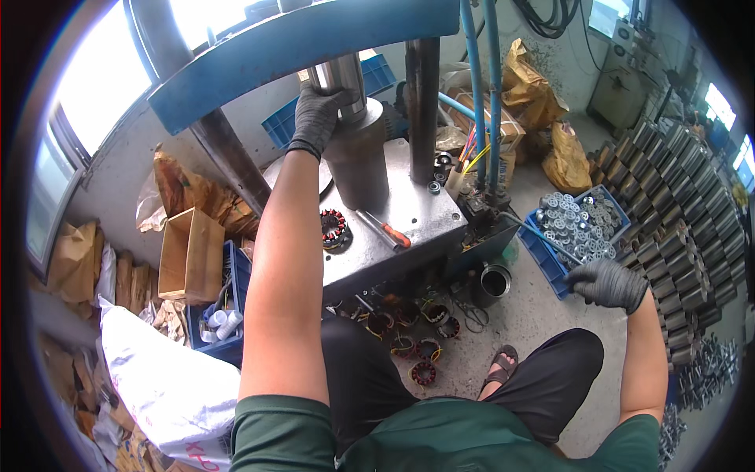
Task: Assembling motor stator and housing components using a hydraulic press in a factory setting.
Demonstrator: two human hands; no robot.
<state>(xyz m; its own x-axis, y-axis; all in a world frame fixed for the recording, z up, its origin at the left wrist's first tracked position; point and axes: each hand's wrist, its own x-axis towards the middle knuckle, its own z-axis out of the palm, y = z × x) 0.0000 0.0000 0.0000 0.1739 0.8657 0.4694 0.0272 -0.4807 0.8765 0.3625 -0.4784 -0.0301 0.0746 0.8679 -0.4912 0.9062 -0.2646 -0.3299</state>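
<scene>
My left hand (316,118), in a grey glove, is wrapped round the side of a shiny metal cylinder (343,77) under the blue press beam (314,59). The cylinder stands upright on a thick, dull steel sleeve (358,157) on the press table (429,212). Out to the right, my gloved right hand (609,285) has its fingers curled at the end of a thin lever rod (546,237). On the table lie a wound stator (334,228) with red and black parts and a screwdriver (397,236) with an orange handle, beside the sleeve's base.
Several wound stators (427,348) and a metal cup (494,283) stand on the floor below the table. A blue crate (546,263) of round metal parts is beside my right hand, with stacked metal tubes (676,236) beyond. A white sack (165,393) and wooden box (191,256) fill the left.
</scene>
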